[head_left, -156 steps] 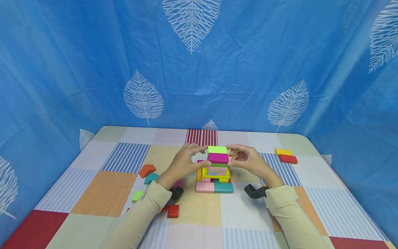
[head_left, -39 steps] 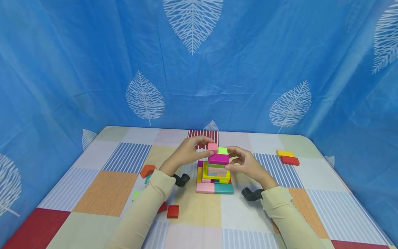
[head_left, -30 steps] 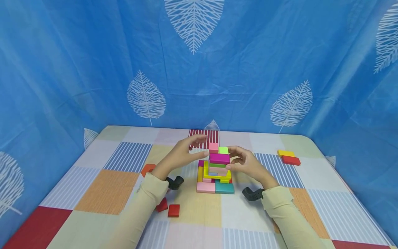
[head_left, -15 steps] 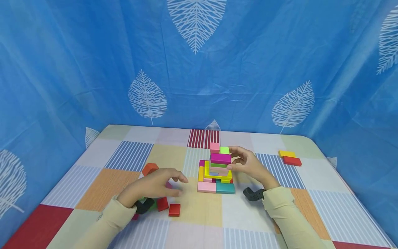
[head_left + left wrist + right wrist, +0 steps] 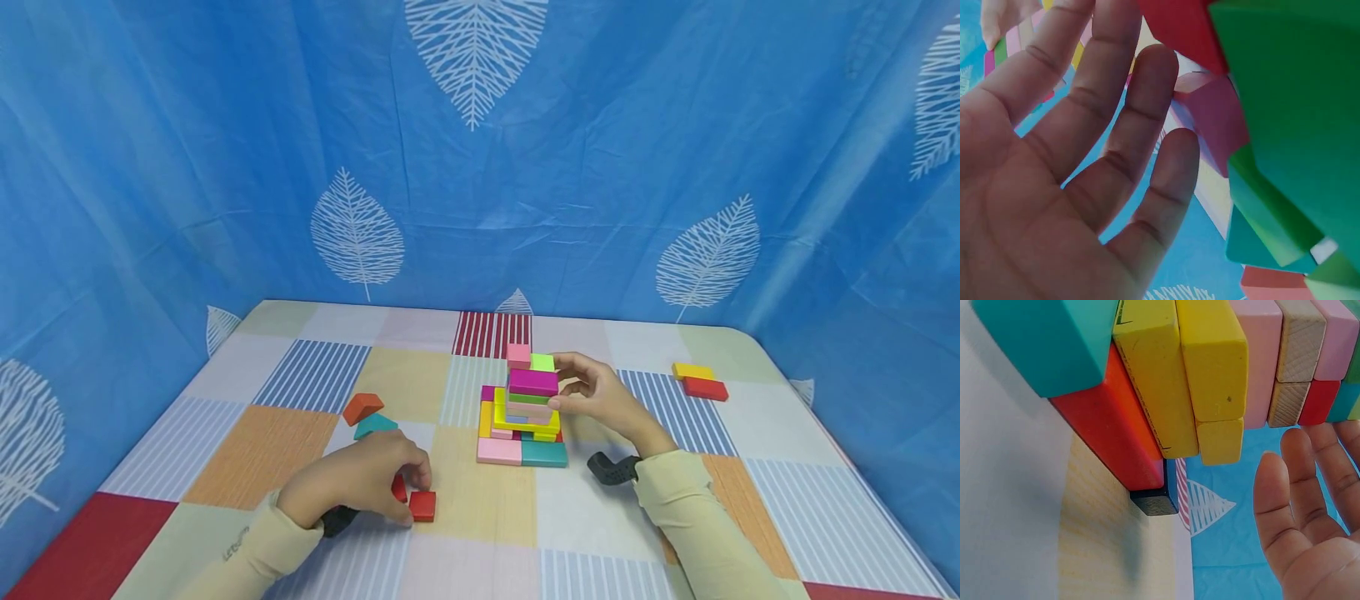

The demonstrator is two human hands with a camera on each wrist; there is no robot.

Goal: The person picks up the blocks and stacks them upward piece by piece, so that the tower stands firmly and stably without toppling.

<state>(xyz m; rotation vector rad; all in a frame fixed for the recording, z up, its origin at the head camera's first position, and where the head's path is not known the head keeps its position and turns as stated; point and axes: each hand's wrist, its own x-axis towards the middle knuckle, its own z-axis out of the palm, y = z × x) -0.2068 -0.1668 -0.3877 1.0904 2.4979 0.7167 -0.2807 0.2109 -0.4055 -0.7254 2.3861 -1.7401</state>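
Taking the stack as our clock's centre, twelve pointing away from the person, we find the nearest red block [image 5: 422,507] flat on the cloth at eight o'clock; the left hand [image 5: 363,473] is over it, thumb and fingers apart, though we cannot tell whether they touch it; we judge it light and stiff, its paint a little slippery, best pinched across two opposite sides. Just beyond, a second red block [image 5: 399,488] is partly hidden by the hand. The stack [image 5: 533,383] stands in the middle, a small pink block [image 5: 518,356] on top beside a lime block [image 5: 542,362]; at three o'clock the right hand [image 5: 603,400] rests its fingertips against the side, thumb and fingers apart; bare grain tells us wood, so each piece looks sturdy, but the tower seems easily toppled, better steadied low and gently. At nine o'clock lie a teal block [image 5: 375,426] and an orange block [image 5: 362,408]; towards two, a flat red block [image 5: 705,389] and a yellow block [image 5: 693,372]; behind everything hangs a blue curtain [image 5: 480,208].
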